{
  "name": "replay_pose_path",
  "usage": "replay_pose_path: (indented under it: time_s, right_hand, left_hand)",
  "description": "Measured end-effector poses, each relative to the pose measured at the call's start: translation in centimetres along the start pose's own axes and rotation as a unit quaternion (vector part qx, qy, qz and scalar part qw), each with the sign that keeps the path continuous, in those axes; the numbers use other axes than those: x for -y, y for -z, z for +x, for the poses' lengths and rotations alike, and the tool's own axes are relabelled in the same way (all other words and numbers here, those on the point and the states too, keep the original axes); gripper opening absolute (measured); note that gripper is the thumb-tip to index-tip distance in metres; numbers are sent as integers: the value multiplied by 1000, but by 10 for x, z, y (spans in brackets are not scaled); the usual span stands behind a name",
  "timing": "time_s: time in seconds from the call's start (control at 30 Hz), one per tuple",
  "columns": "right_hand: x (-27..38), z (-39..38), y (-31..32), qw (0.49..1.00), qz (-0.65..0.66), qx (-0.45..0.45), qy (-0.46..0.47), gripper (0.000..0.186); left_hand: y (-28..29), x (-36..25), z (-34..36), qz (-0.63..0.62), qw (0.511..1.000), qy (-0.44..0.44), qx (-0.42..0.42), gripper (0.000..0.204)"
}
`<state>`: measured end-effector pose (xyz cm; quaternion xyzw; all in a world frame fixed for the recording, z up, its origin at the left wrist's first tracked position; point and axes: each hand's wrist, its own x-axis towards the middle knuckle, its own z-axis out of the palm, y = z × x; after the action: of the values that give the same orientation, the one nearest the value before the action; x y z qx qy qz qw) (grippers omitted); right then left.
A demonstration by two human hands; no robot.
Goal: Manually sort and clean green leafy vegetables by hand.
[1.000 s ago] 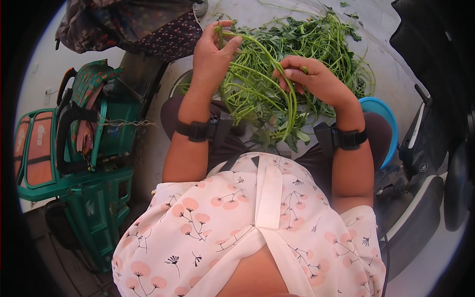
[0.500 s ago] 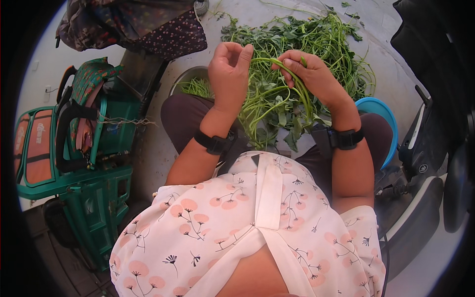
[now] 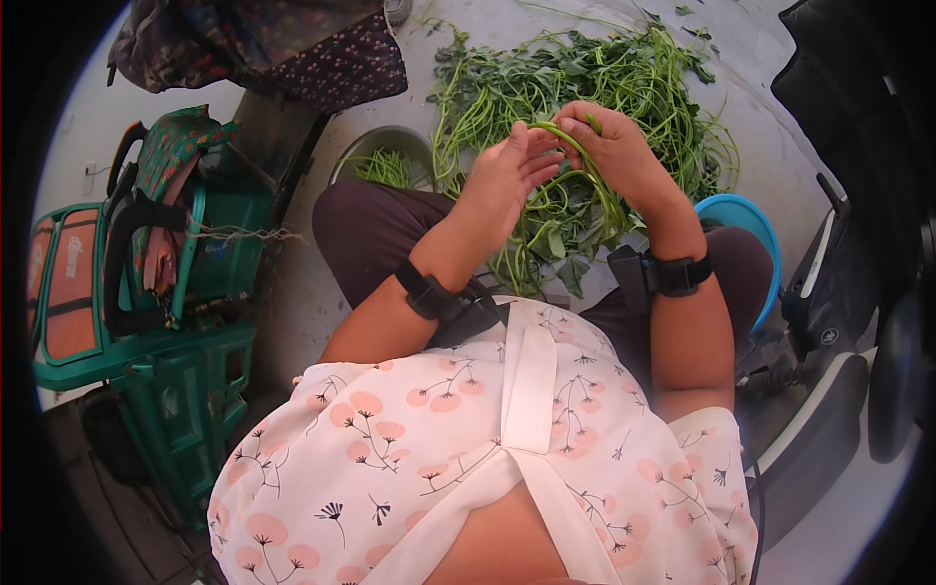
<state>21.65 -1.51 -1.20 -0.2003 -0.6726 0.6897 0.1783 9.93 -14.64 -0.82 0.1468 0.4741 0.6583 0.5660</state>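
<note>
My right hand (image 3: 612, 146) is closed round several long green stems (image 3: 604, 200), which arch over its fingers and hang toward my lap with leaves lower down. Close beside it is my left hand (image 3: 512, 175), its fingers loosely stretched and apart, the thumb near the upper end of the stems. Whether the left fingertips touch a stem is hard to tell. Beyond both hands a wide heap of leafy green vines (image 3: 575, 73) lies on the floor. A metal bowl (image 3: 414, 146) by my left knee holds short cut green stems.
A light blue basin (image 3: 756, 219) stands by my right knee. At the left are a green plastic crate-like frame with orange panels (image 3: 73, 283) and a dark patterned cloth (image 3: 331, 68). A black and white wheeled thing (image 3: 819, 419) stands at the right, on the pale floor (image 3: 751, 107).
My left hand has moved right and slightly down toward my right hand, its fingers opening out. More of the metal bowl shows. My right hand stays nearly in place with the stems.
</note>
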Motion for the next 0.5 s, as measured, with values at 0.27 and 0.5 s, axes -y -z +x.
replay_pose_path:
  time_s: [0.27,0.5]
  right_hand:
    - [-8,5,-18,1000,-1,29,10,19]
    - [-5,7,-20,1000,-8,14,-1,18]
  left_hand:
    - [15,20,23,-235,966,-80,-73,30]
    - [13,20,19,-205,958,-148,-133,19]
